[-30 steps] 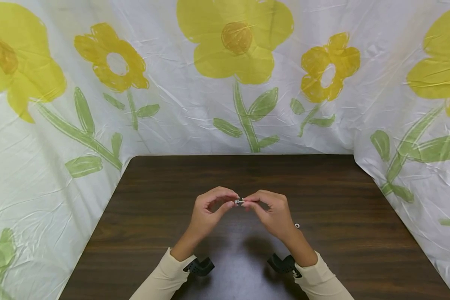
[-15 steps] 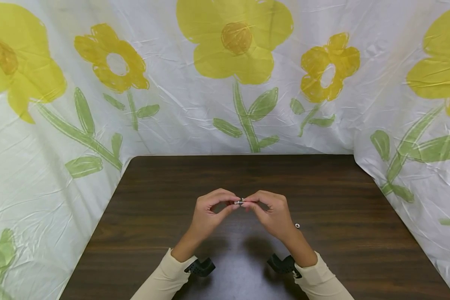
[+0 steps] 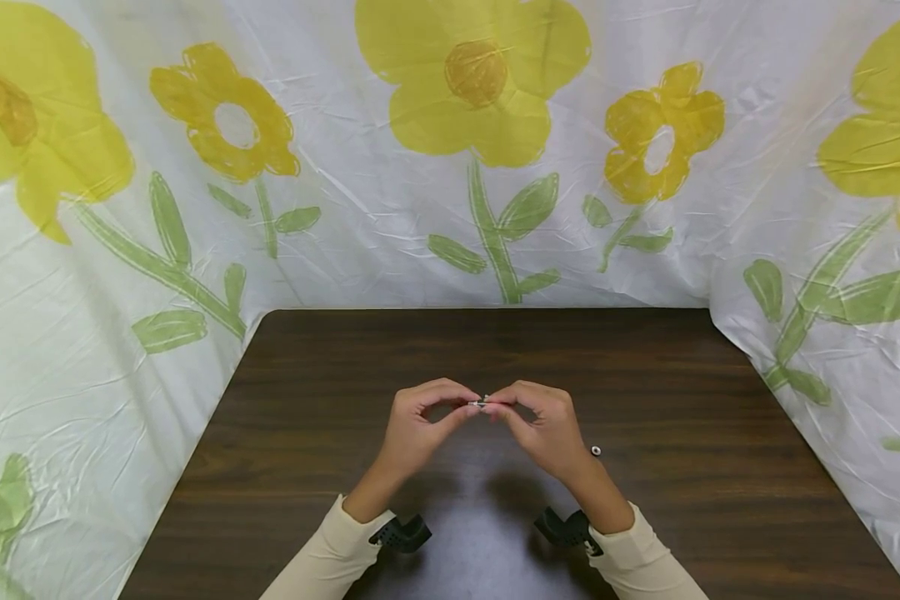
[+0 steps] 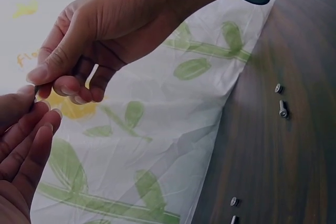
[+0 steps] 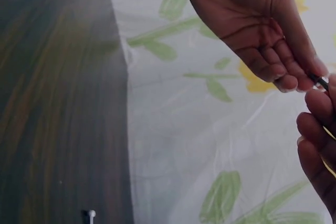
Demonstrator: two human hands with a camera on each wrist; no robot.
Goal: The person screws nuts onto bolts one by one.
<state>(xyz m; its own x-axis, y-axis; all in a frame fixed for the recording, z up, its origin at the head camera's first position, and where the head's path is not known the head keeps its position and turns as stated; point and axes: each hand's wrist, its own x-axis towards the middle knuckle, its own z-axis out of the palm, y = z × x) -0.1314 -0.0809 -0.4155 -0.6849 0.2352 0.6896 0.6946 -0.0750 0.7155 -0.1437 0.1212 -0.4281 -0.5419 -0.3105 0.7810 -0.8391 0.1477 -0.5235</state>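
My left hand [image 3: 417, 417] and right hand [image 3: 537, 417] meet above the middle of the table, fingertips almost touching. Between them is a small metal bolt [image 3: 479, 404], pinched from both sides by thumb and fingers. Most of it is covered; a short dark length of the bolt [image 5: 318, 81] shows in the right wrist view. Whether a nut sits on it I cannot tell. In the left wrist view the right hand [image 4: 115, 27] reaches in from the top and the left hand [image 4: 23, 161] from the lower left.
A small nut [image 3: 596, 451] lies on the dark wooden table [image 3: 330, 350] beside the right wrist. The left wrist view shows another bolt [image 4: 283, 109], small nuts [image 4: 234, 201] and part of a further bolt [image 4: 234, 220]. A flowered sheet [image 3: 375, 242] hangs around the table.
The left fingertips have shifted slightly right and closed in on the bolt, covering more of the metal. The right hand stays almost still.
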